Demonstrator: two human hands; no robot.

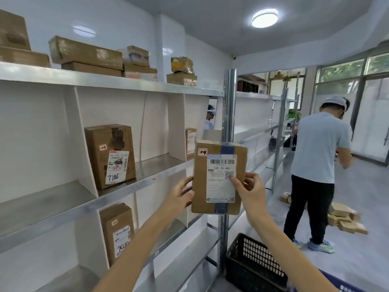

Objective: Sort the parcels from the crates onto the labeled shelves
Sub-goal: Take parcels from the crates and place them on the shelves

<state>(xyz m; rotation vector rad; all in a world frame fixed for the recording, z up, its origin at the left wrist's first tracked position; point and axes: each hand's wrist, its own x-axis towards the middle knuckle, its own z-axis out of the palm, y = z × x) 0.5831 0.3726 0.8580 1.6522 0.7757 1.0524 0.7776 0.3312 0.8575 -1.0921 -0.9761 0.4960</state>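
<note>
Both your arms reach up and forward, bare from the elbow. Your left hand (181, 193) sits at the left edge of the parcel (217, 178), fingers curled around behind it. Your right hand (249, 187) grips the right edge, thumb pressed flat on the front face, remaining fingers folded at the side. Your wrists are level, palms turned toward each other.

parcel (219, 178) held up, both hands (label facing)
</note>
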